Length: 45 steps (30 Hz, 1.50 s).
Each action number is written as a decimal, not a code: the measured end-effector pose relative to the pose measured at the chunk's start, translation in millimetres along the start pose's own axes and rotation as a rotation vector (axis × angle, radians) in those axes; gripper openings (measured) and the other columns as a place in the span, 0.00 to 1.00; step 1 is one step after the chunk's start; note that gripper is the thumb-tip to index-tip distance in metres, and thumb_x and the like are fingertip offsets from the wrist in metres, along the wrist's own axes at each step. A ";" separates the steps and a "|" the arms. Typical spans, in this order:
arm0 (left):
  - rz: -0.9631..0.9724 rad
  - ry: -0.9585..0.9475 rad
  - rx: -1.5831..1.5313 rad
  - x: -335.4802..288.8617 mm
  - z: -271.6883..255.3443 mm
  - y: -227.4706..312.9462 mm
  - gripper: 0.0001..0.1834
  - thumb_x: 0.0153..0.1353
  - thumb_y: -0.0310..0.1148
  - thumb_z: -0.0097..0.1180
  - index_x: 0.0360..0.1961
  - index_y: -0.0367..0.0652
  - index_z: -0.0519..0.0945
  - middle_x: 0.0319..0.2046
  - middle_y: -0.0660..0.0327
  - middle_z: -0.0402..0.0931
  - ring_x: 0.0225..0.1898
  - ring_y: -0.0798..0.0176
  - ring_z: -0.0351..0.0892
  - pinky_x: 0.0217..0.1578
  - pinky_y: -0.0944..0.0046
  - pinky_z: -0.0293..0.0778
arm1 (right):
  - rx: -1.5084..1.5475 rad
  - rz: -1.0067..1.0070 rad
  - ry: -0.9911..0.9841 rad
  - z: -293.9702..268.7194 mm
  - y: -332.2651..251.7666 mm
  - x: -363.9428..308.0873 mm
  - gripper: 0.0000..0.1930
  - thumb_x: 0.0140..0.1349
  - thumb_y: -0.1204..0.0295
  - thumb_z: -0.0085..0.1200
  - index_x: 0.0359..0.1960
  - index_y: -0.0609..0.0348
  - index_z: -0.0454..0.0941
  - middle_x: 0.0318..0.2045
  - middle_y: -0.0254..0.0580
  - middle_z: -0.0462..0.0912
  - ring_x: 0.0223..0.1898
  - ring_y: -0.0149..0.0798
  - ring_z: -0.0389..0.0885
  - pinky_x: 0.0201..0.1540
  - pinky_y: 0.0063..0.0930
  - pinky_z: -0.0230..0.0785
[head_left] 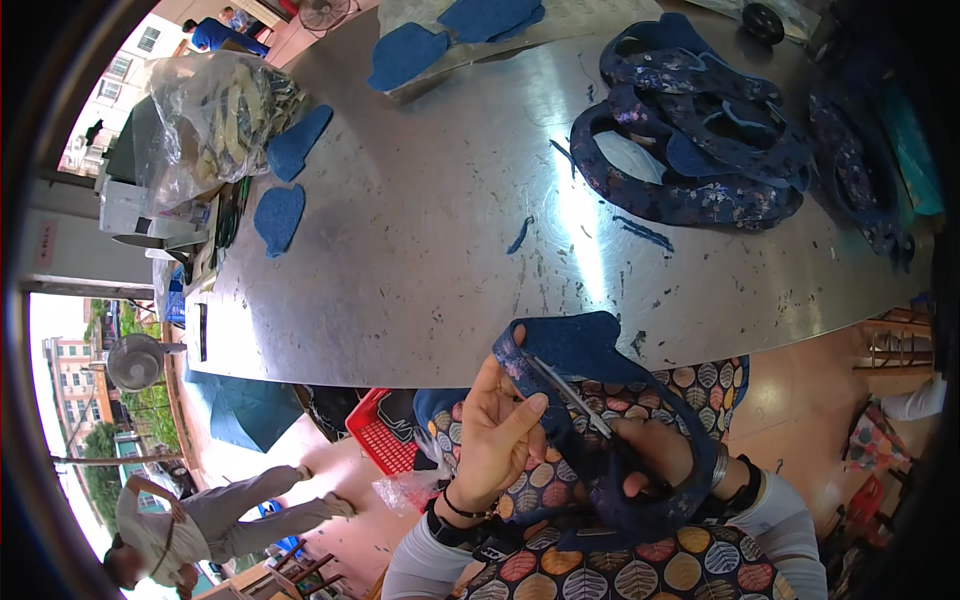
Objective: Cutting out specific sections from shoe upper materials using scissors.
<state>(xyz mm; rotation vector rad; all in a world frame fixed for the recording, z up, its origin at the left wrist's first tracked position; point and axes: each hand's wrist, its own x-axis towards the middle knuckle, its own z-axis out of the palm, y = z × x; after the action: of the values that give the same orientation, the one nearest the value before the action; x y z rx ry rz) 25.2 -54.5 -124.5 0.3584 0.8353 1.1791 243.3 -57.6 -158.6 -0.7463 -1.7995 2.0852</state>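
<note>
At the near edge of the metal table, I hold a dark blue fabric shoe upper (580, 338) with a speckled pattern on its band. My left hand (497, 435) pinches the band's left end between thumb and fingers. My right hand (655, 452) is closed on a pair of scissors (572, 396), its dark handles partly hidden among the cloth. The blades point up and left, lying along the band's edge close to my left fingers. Whether they touch the cloth I cannot tell. The rest of the upper loops around my right hand.
Several similar uppers (690, 190) lie piled at the far right. Blue fabric pieces (279, 218) rest at the left and far side, near a clear plastic bag (215, 125). Thin blue scraps (642, 233) dot the table (400, 270). A red basket (385, 435) stands below; a person (190, 520) is beyond.
</note>
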 end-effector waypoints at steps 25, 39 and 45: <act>0.136 0.078 -0.016 10.1 0.3 -5.2 0.36 0.59 0.15 0.42 0.66 0.43 0.44 0.57 0.47 0.62 0.12 0.75 0.70 0.11 0.77 0.68 | -0.108 -0.069 -0.014 2.4 -2.7 10.7 0.55 0.45 0.27 0.38 0.60 0.70 0.53 0.50 0.58 0.69 0.53 0.50 0.69 0.57 0.35 0.58; 0.082 0.068 0.001 12.9 3.5 0.1 0.33 0.61 0.23 0.43 0.65 0.41 0.45 0.45 0.49 0.73 0.12 0.72 0.70 0.17 0.77 0.72 | 0.190 0.015 -0.014 0.8 -12.8 20.7 0.55 0.47 0.26 0.34 0.59 0.70 0.57 0.53 0.57 0.68 0.57 0.50 0.65 0.61 0.35 0.52; 0.005 0.066 -0.195 14.8 -11.6 3.0 0.22 0.66 0.30 0.38 0.60 0.37 0.56 0.32 0.52 0.76 0.11 0.71 0.69 0.18 0.77 0.71 | -0.026 -0.080 0.053 -8.7 -1.1 11.1 0.52 0.50 0.28 0.30 0.55 0.72 0.63 0.54 0.59 0.67 0.57 0.50 0.65 0.61 0.35 0.53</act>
<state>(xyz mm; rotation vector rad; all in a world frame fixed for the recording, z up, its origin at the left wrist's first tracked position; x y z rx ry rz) 16.7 -41.8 -135.9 0.1626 0.7685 1.2712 238.9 -44.3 -160.5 -0.7167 -1.8011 1.9767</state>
